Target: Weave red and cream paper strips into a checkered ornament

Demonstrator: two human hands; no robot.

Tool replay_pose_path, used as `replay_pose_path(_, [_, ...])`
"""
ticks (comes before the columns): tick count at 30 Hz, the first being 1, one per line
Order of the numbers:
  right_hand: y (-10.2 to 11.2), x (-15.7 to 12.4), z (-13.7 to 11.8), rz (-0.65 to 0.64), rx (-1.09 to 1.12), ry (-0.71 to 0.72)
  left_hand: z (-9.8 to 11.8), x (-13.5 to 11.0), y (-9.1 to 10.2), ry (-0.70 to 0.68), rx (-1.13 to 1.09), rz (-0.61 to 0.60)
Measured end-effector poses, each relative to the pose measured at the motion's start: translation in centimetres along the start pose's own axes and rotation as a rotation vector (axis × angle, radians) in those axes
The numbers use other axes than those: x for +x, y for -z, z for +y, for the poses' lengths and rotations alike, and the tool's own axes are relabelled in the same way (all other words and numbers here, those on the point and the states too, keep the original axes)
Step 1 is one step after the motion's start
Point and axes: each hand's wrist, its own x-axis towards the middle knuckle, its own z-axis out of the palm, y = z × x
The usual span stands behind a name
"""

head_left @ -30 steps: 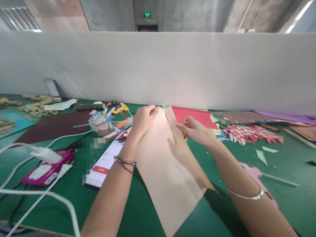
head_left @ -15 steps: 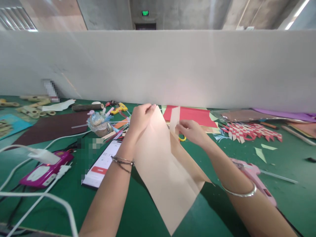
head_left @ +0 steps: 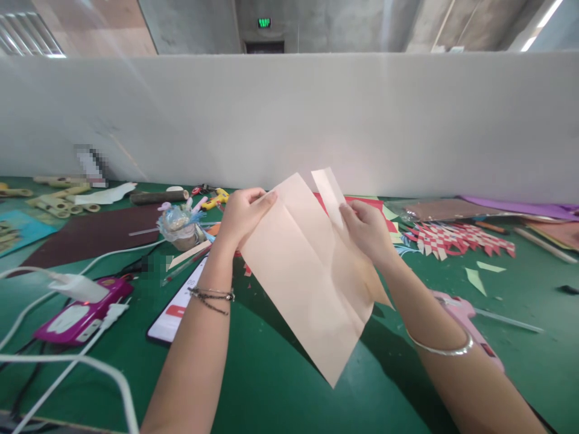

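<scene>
A pale peach sheet of paper [head_left: 289,259] is held up over the green table, one corner pointing down toward me. My left hand [head_left: 246,214] pinches its upper left edge, thumb on the front. On the other side my right hand [head_left: 368,229] grips the right part of the sheet, where a narrow upright strip [head_left: 329,188] sticks up past the fingers. A crease runs down through the paper, and its right side bends back. Whether the strip is fully joined to the sheet I cannot tell. Red paper [head_left: 362,206] lies partly hidden behind.
A phone [head_left: 169,319] lies by my left forearm, and a purple power strip [head_left: 85,310] with white cables is farther left. By my right forearm rests a pink glue gun [head_left: 470,328]. Red-and-white woven paper [head_left: 461,241] lies at the right. A white partition [head_left: 289,120] bounds the back.
Both hands have raised the sheet and drawn it wider apart. Its bottom corner has lifted, the right side has unfolded more toward me, and the strip stands higher.
</scene>
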Motion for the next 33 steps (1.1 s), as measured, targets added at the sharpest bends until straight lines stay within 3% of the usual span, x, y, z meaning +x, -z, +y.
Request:
replay_pose_path(10, [1.4,0.5,-0.3,0.057,0.045,-0.065,-0.4,0.1,0.6,-0.010,-0.038,0.005])
replay_pose_path(13, [1.5,0.3,-0.5,-0.136,0.147,-0.028,-0.5,0.1,0.6,-0.015,-0.030,0.005])
replay_pose_path(15, [1.3,0.2,-0.5,-0.288,0.084,0.018,-0.5,0.1,0.6,-0.019,-0.027,0.008])
replay_pose_path(19, [0.6,0.1,0.2,-0.379,-0.134,0.012,-0.4,-0.1,0.9,-0.028,-0.042,0.015])
replay_pose_path(24, [0.6,0.3,0.7,-0.234,-0.122,-0.006,-1.1,0.4,1.1,0.016,-0.088,0.083])
replay_pose_path(28, [1.3,0.4,0.3,-0.059,-0.026,-0.013,-2.8,1.1,1.3,0.177,-0.392,0.143])
replay_pose_path(33, [1.4,0.5,-0.1,0.101,0.064,0.001,-3.3,1.2,0.7,0.340,-0.735,-0.028])
